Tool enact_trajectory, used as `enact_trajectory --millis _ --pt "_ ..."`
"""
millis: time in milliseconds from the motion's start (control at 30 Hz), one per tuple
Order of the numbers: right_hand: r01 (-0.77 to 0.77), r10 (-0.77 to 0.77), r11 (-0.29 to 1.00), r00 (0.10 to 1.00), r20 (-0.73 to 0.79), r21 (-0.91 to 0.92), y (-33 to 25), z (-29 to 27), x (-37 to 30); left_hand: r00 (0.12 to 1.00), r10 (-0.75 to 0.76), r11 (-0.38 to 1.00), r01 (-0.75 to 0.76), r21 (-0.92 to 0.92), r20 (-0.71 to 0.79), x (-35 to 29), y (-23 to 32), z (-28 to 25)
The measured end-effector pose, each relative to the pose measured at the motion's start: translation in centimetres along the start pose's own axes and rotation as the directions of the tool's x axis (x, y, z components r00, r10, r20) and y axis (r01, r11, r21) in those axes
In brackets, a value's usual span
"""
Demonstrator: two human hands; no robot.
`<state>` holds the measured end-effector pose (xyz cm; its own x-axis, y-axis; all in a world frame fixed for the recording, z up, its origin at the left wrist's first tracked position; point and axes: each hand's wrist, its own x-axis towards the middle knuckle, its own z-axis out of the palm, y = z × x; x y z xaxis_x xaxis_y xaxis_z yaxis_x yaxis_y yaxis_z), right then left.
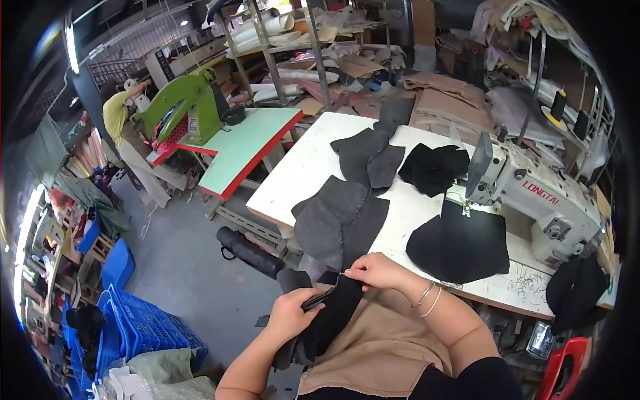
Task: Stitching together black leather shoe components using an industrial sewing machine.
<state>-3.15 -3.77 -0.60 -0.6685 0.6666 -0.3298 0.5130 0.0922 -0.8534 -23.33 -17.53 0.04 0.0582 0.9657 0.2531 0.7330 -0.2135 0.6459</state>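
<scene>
A long string of dark grey and black fabric pieces (357,220) hangs over the near edge of the white sewing table (280,177) towards my lap. My left hand (293,315) is closed at the chain's lower end, with a narrow black fold between thumb and fingers; whether a small tool is there too, I cannot tell. My right hand (381,272) pinches the edge of the same fabric, fingertips together. Further right, a black fabric piece (457,247) lies under the needle of the white sewing machine (543,193), and a crumpled black piece (433,169) rests behind it.
A green press (180,107) stands on a mint-topped table (247,143), where a person in yellow (120,110) works. Blue crates (150,327) are on the floor at lower left, near a black cylindrical bag (250,252). Shelves behind hold piled material (440,93); a red bin (565,367) stands at lower right.
</scene>
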Motion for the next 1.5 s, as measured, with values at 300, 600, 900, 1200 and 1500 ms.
enact_trajectory --millis 300,600,900,1200,1500 --pt "0.016 -0.017 0.998 1.0 -0.023 -0.054 0.2 -0.1 -1.1 0.999 -0.035 0.999 0.035 0.001 -0.009 -0.2 0.4 0.5" --pt "0.113 -0.115 0.993 0.984 -0.133 -0.018 1.5 0.9 0.0 0.992 0.019 0.983 0.004 -0.184 0.123 0.7 0.1 1.5" --pt "0.091 -0.021 0.875 0.989 -0.149 0.476 3.7 1.7 -0.9 0.872 0.061 0.982 0.035 -0.186 0.485 6.6 -2.1 0.4" --pt "0.007 -0.053 0.666 0.998 0.037 0.746 4.1 1.0 -2.4 0.91 0.088 0.969 0.016 -0.246 0.405 4.2 -0.7 0.4" --pt "-0.177 -0.314 0.131 0.926 0.21 0.976 5.3 -1.0 -1.6 0.934 0.035 0.866 0.148 -0.477 0.355 4.1 -0.7 -1.6"
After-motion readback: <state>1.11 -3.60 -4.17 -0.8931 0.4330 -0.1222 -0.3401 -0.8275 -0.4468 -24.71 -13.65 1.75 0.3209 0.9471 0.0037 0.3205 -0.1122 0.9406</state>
